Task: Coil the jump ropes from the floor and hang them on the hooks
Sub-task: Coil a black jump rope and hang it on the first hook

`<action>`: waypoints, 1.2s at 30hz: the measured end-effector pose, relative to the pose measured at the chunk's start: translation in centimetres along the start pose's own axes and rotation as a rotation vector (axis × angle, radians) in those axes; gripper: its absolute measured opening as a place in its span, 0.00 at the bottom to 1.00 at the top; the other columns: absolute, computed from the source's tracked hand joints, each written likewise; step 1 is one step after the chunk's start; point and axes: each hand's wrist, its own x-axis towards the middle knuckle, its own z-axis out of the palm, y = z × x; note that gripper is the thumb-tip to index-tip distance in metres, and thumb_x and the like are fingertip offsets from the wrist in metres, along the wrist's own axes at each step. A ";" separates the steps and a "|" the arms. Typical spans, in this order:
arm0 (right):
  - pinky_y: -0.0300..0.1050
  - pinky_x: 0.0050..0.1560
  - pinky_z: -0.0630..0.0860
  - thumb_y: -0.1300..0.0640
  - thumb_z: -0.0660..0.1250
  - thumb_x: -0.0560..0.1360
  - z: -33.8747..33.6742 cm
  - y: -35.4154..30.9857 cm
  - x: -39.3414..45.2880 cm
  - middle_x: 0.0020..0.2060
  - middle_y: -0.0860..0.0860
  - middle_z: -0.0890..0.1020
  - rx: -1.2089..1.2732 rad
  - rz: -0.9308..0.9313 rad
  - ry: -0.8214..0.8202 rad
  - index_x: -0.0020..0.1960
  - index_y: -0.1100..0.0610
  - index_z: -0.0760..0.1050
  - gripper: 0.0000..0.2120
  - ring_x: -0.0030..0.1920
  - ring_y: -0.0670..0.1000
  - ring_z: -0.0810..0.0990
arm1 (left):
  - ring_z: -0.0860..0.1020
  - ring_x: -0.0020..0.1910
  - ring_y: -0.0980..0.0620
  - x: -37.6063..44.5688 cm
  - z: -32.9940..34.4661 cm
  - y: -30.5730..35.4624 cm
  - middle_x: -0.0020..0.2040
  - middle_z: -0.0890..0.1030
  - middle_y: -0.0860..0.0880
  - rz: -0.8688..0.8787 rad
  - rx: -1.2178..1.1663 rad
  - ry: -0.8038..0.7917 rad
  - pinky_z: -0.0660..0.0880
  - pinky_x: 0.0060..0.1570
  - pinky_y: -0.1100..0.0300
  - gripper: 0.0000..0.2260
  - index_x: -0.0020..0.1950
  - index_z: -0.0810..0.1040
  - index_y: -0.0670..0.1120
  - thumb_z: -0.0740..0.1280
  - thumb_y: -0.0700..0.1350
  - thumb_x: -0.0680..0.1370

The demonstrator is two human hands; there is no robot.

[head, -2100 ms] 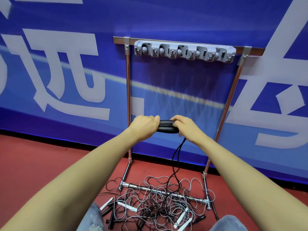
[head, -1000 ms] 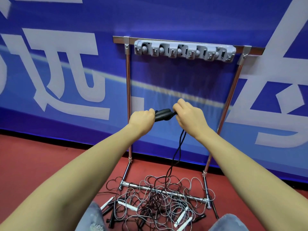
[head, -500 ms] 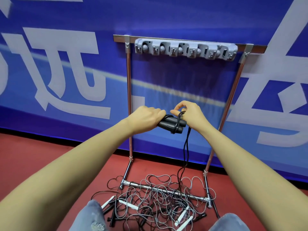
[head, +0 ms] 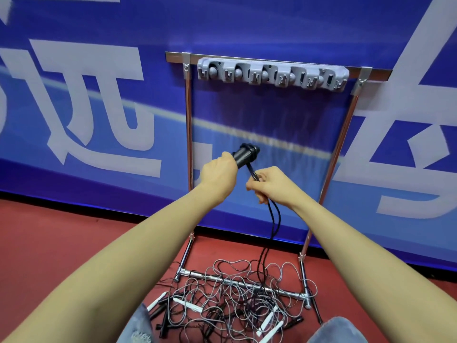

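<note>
Jump ropes [head: 237, 295] tangled on red floor [head: 74, 243] by blue wall [head: 247, 26].

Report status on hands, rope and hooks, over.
Left hand grips black handles; right hand pinches the black cord. Cord trails into floor tangle, uncoiled. Hook strip bare, path clear.

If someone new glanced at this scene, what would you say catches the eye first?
Centre frame, the left hand grips a pair of black jump-rope handles while the right hand pinches the black cord trailing down to the floor. Below lies a tangled heap of jump ropes on the red floor at the rack's foot. Above, the grey hook strip hangs bare.
</note>
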 end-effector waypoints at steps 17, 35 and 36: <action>0.47 0.42 0.73 0.54 0.70 0.73 -0.4 0.0 1.5 0.31 0.45 0.77 -0.340 -0.010 0.303 0.46 0.50 0.74 0.05 0.36 0.49 0.77 | 0.77 0.40 0.41 0.4 0.3 -4.4 0.44 0.78 0.46 0.637 0.417 -0.072 0.61 0.34 0.55 0.06 0.55 0.69 0.42 0.56 0.40 0.80; 0.46 0.34 0.76 0.49 0.62 0.79 0.6 1.0 0.1 0.21 0.49 0.69 -0.028 0.031 0.114 0.33 0.60 0.76 0.21 0.25 0.52 0.70 | 0.76 0.40 0.37 -0.3 -2.5 -2.4 0.43 0.77 0.42 0.126 -0.116 0.175 0.66 0.36 0.51 0.05 0.49 0.62 0.43 0.58 0.42 0.80; 0.46 0.34 0.76 0.49 0.62 0.79 0.7 0.8 -0.2 0.22 0.49 0.68 -0.024 0.031 0.106 0.33 0.61 0.76 0.21 0.25 0.52 0.70 | 0.75 0.39 0.37 0.0 -2.3 -2.4 0.43 0.78 0.41 0.101 -0.092 0.166 0.66 0.35 0.52 0.05 0.48 0.61 0.44 0.58 0.41 0.80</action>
